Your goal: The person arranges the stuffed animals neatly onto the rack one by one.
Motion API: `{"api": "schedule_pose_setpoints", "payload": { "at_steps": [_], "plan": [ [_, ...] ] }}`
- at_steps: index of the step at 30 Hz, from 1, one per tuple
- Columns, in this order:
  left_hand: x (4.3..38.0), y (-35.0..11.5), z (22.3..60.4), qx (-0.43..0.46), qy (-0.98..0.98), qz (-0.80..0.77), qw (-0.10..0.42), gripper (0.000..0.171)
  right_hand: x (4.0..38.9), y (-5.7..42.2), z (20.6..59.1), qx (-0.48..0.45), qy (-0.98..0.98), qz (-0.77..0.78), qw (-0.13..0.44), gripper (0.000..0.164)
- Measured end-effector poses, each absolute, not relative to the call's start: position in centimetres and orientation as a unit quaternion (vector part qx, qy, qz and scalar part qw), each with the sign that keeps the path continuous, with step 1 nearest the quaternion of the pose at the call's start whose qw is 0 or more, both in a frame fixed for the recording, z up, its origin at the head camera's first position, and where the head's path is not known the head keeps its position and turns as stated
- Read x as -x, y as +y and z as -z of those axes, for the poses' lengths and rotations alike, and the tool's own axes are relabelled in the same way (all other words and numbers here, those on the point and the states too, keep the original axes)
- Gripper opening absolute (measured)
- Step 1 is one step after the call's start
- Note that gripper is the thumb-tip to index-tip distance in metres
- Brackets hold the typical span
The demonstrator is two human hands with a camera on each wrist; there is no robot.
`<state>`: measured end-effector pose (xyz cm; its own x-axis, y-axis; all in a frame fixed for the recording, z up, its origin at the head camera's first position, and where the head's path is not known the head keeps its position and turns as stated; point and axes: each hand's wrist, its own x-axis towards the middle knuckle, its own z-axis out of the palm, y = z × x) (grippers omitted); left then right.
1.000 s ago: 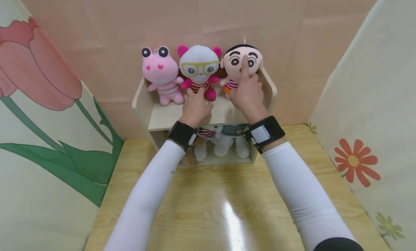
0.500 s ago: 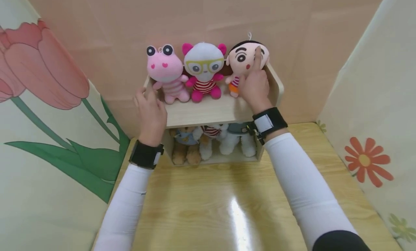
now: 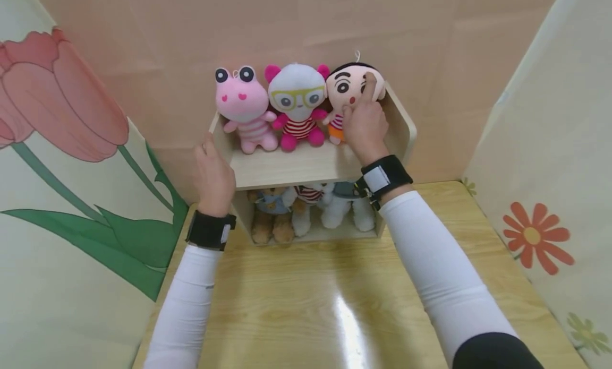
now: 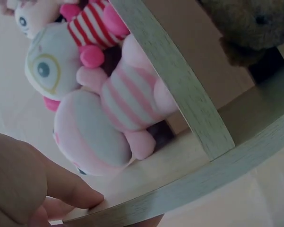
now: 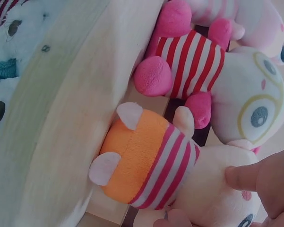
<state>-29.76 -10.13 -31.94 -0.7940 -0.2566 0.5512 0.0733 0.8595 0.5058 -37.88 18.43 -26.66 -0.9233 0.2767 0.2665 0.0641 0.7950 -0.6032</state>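
In the head view my left hand (image 3: 213, 175) is at the left side panel of a small wooden shelf (image 3: 282, 171). The left wrist view shows its fingers on both faces of that panel (image 4: 160, 201), gripping the edge. My right hand (image 3: 367, 126) holds a black-haired plush doll (image 3: 343, 95) on the upper shelf's right, index finger along the face. In the right wrist view the thumb presses the cheek and another fingertip sits near the neck. Left of the doll sit a panda plush with yellow glasses (image 3: 296, 101) and a pink plush with big eyes (image 3: 244, 101).
Below, the lower shelf holds a brown bear plush (image 3: 272, 220) and white furry plush toys (image 3: 337, 209). The unit stands on a wood-grain table (image 3: 287, 300) against a pinkish backdrop (image 3: 421, 50). Side walls carry a tulip picture (image 3: 76, 93) and a red flower picture (image 3: 530, 235).
My left hand has left the panda's front for the shelf's left panel. The doll leaned right half a second ago; now it stands straighter, shifted left against the panda, my right hand still on it.
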Motion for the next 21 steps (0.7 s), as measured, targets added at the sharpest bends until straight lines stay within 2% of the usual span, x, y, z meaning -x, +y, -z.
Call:
{"api": "schedule_pose_setpoints", "payload": {
  "at_steps": [13, 21],
  "plan": [
    [30.1, -10.1, 32.1, -0.041, -0.913, 0.264, 0.309, 0.055, 38.3, 18.7, 27.0, 0.072, -0.937, -0.295, 0.174, 0.072],
    [30.5, -10.5, 32.2, -0.022, -0.915, 0.275, 0.294, 0.055, 38.4, 19.6, 27.1, 0.069, -0.942, -0.277, 0.177, 0.085]
  ]
}}
